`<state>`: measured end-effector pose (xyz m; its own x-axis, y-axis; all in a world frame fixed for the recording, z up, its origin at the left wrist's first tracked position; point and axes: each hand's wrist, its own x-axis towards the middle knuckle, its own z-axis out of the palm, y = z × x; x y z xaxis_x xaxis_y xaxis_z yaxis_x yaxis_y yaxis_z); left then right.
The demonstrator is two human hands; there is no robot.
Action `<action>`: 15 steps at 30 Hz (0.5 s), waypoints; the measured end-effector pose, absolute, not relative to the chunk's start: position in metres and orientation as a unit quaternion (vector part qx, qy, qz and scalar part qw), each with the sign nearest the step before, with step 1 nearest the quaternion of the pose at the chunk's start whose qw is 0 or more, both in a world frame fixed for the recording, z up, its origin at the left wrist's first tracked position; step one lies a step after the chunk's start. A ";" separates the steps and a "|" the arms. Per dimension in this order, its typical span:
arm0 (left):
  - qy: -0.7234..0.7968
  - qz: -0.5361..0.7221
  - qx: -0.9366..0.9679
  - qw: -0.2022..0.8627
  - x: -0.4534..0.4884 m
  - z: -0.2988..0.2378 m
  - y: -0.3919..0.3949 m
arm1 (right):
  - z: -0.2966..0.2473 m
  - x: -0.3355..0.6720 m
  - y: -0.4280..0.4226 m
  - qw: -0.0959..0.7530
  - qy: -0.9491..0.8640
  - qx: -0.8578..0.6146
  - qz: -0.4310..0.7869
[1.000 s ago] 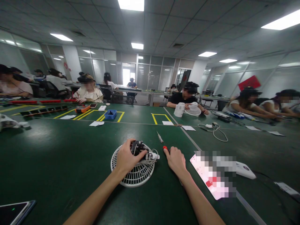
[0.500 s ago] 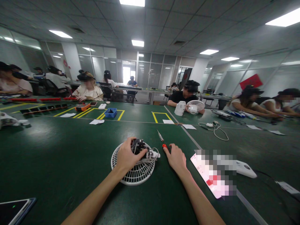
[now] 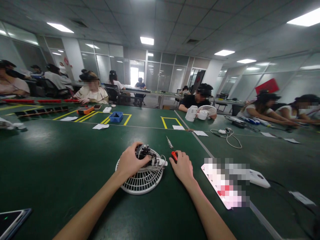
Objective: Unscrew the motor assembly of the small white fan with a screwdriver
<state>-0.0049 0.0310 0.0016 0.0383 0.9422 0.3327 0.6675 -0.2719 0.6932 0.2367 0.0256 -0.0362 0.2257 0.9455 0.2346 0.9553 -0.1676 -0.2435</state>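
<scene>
A white round fan grille (image 3: 138, 180) lies flat on the green table (image 3: 62, 160) in front of me. On top of it sits a black motor unit (image 3: 143, 152) with white wires and a white plug. My left hand (image 3: 128, 162) is wrapped round the motor. My right hand (image 3: 182, 166) rests on the table beside the grille, its fingers closed over a red-handled tool (image 3: 174, 156) of which only the red end shows. A small screwdriver (image 3: 169, 142) lies loose just beyond.
A phone (image 3: 225, 186) and a white power bank (image 3: 257, 178) lie to my right. Another phone (image 3: 11, 223) sits at the near left edge. A blue tray (image 3: 116, 116), paper slips and a white cable (image 3: 228, 137) lie farther off. Several people work around the tables.
My right hand has closed more over the red-handled tool and lifted it slightly. The left hand stays on the motor. The view has shifted a little.
</scene>
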 end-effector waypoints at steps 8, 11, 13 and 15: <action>0.618 0.298 0.706 0.177 -0.058 0.020 0.046 | -0.034 0.236 0.026 0.137 -0.624 -0.769 -0.004; 0.645 0.294 0.686 0.166 -0.086 0.022 0.052 | -0.034 0.236 0.025 0.133 -0.627 -0.768 -0.003; 0.664 0.285 0.673 0.158 -0.107 0.024 0.057 | -0.034 0.235 0.025 0.133 -0.628 -0.767 -0.005; 0.688 0.269 0.658 0.145 -0.129 0.025 0.062 | -0.034 0.235 0.025 0.133 -0.628 -0.767 -0.006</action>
<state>-0.1287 0.0615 0.0251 -0.0919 0.9838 0.1538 0.8277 -0.0104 0.5611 0.2354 0.0249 -0.0337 0.2104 0.9616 0.1761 0.9649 -0.1752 -0.1958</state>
